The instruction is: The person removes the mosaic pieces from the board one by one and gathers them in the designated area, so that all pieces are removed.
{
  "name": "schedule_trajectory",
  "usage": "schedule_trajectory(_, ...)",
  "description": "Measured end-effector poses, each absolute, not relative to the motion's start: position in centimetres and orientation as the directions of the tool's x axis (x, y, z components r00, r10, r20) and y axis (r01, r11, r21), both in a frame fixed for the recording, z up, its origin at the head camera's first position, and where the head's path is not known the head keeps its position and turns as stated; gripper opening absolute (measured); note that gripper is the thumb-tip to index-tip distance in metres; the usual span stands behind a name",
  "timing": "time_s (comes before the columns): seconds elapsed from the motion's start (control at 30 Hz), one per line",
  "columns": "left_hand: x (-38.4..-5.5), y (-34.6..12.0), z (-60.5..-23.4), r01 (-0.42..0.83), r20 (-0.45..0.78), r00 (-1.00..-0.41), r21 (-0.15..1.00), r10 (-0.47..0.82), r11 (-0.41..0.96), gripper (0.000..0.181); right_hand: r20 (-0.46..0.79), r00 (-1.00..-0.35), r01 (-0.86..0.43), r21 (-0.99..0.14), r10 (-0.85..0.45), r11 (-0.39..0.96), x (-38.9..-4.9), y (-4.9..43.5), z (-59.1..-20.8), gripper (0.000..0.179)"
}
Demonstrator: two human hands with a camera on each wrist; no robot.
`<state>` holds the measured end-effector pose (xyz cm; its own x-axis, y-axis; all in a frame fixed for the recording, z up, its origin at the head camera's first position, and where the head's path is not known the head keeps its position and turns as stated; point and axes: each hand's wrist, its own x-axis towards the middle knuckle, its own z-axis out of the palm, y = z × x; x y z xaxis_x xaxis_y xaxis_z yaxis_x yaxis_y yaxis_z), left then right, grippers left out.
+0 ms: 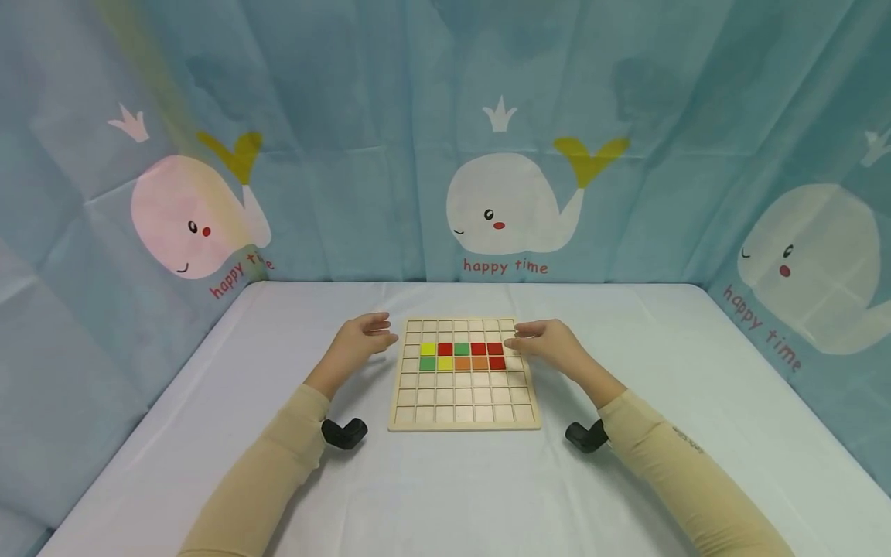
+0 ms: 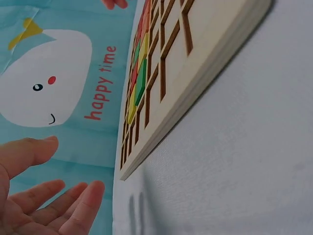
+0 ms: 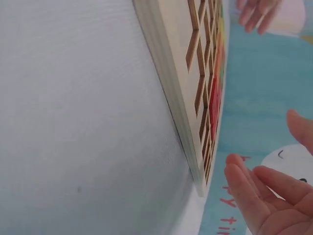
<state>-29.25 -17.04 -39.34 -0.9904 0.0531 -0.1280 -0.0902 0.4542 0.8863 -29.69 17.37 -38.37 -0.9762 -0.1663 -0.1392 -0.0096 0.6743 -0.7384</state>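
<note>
A square wooden grid board [image 1: 463, 395] lies flat on the table between the two hands. Two rows of coloured square tiles sit side by side in its middle cells, among them a yellow tile [image 1: 428, 350], a green tile [image 1: 462, 350] and an orange tile [image 1: 462, 363], with red tiles [image 1: 495, 349] at the right end. My left hand [image 1: 356, 342] hovers off the board's left edge, fingers relaxed and holding nothing. On the other side, my right hand [image 1: 553, 345] has its fingertips over the board's right edge, thumb and fingers apart with nothing between them.
White cloth covers the table [image 1: 445, 495]. A blue curtain [image 1: 348, 209] with printed whales hangs behind and along both sides. Black camera mounts [image 1: 346, 434] stick out below each wrist, near the front corners of the board.
</note>
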Motion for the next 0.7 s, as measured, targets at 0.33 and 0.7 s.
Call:
schedule_trajectory(0.33,-29.1,-17.1,-40.0,-0.157,-0.191,-0.980,0.908,0.051,0.388,0.062,-0.208,-0.966,0.081,-0.808,-0.155,0.584,-30.1,17.3,-38.4,0.054)
schedule_trajectory(0.7,-29.6,-16.8,-40.7,-0.215,-0.234,-0.972,0.915,0.016,0.342,0.060,-0.293,-0.948,0.198,-0.847,-0.122,0.493,-30.8,16.9,-38.6,0.051)
